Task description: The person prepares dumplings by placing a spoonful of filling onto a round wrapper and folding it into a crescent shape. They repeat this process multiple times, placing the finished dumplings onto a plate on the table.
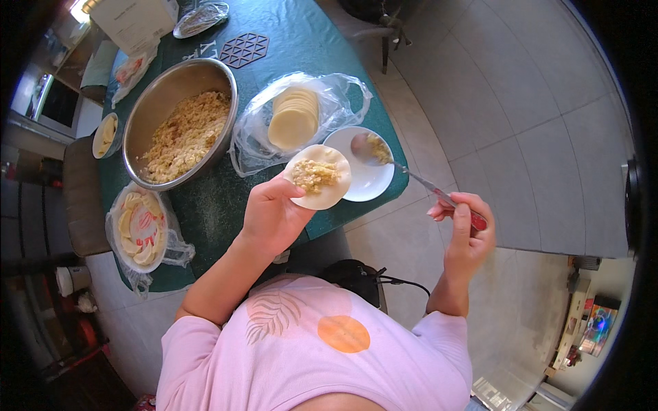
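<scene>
My left hand [275,211] holds up a round dumpling wrapper [341,193], thumb on its near edge. A mound of crumbly pale-yellow filling [315,175] lies in the wrapper's middle. Between the fingers and thumb of my right hand [467,229] is the red handle of a metal spoon [428,183]. Some filling sits in the spoon's bowl, over a white plate [373,181] at the table's right edge. Just beyond the left hand, a stack of round wrappers [293,123] rests on a clear plastic bag [250,140].
Left of the wrappers stands a large steel bowl [130,130] of filling. Folded dumplings [128,226] ring a bag-covered plate [115,240] at the near left. A small bowl [114,149] is at the left edge. Farther back lie a dark trivet [245,50] and a white box [133,26].
</scene>
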`<state>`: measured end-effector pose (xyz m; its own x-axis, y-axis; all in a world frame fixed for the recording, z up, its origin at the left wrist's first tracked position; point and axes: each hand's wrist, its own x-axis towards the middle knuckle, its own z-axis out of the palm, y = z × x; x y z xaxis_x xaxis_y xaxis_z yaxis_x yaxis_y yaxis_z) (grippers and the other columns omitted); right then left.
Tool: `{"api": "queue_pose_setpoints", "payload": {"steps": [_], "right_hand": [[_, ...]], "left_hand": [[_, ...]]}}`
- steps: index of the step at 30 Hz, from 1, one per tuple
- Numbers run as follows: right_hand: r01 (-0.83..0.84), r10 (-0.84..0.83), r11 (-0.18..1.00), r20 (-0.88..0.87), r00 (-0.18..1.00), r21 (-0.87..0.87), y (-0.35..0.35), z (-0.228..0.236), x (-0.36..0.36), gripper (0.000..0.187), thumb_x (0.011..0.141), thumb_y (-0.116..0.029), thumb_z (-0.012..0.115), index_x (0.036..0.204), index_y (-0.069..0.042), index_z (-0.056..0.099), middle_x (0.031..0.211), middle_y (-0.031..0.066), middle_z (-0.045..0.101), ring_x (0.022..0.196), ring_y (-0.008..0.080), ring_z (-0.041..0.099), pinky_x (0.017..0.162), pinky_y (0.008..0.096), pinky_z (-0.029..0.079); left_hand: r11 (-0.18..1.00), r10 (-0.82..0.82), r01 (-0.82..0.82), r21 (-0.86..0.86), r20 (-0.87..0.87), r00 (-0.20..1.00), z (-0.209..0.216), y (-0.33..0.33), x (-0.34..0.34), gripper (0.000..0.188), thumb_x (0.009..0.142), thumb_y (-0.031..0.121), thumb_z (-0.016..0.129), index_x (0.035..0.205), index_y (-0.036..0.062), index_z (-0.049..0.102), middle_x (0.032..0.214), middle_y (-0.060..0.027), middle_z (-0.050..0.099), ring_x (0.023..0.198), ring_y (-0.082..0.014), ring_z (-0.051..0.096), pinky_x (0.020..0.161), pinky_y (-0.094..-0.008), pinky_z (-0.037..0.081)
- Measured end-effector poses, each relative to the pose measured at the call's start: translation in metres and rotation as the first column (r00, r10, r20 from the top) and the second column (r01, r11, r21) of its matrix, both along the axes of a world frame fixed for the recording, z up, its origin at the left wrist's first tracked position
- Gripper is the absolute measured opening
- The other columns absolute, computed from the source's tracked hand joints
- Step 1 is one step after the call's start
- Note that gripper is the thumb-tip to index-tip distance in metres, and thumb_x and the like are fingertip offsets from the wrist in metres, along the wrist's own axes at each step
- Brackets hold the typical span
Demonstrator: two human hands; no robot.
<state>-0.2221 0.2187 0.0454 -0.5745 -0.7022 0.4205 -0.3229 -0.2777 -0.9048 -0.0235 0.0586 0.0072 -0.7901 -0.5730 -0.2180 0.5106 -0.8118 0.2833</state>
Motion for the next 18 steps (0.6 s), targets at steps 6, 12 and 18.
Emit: {"api": "queue_pose_setpoints", "payload": {"steps": [6, 12, 18], "right_hand": [[-0.082, 0.081, 0.996, 0.038, 0.996, 0.025, -0.004, -0.003, 0.006, 0.015, 0.093, -0.001, 0.044, 0.100, 0.004, 0.057, 0.087, 0.0135, 0.061, 0.074, 0.0175, 0.063, 0.066, 0.0263, 0.051], [0.021, 0.062, 0.961, -0.290, 0.955, 0.275, -0.016, -0.023, -0.001, 0.013, 0.093, -0.002, 0.049, 0.101, 0.002, 0.059, 0.091, 0.0110, 0.060, 0.077, 0.0160, 0.062, 0.066, 0.0255, 0.050], [-0.057, 0.077, 0.986, -0.122, 0.990, 0.156, -0.010, -0.014, -0.014, 0.014, 0.093, -0.002, 0.049, 0.103, 0.001, 0.060, 0.090, 0.0107, 0.061, 0.077, 0.0175, 0.063, 0.064, 0.0259, 0.050]], "left_hand": [[0.999, -0.013, 0.014, -0.046, 0.009, 1.000, 0.001, 0.000, 0.000, 0.063, 0.071, -0.002, 0.045, 0.132, -0.0099, 0.032, 0.133, -0.0233, 0.044, 0.126, -0.0324, 0.042, 0.110, -0.0421, 0.029], [0.998, -0.022, 0.025, -0.056, 0.044, 0.999, 0.000, -0.003, 0.004, 0.064, 0.071, 0.001, 0.047, 0.133, -0.0098, 0.032, 0.133, -0.0235, 0.043, 0.127, -0.0323, 0.042, 0.110, -0.0423, 0.030], [0.966, -0.235, 0.237, -0.100, 0.039, 0.971, 0.004, -0.009, 0.010, 0.061, 0.070, 0.003, 0.050, 0.129, -0.0071, 0.040, 0.126, -0.0176, 0.051, 0.119, -0.0256, 0.049, 0.105, -0.0375, 0.035]]}}
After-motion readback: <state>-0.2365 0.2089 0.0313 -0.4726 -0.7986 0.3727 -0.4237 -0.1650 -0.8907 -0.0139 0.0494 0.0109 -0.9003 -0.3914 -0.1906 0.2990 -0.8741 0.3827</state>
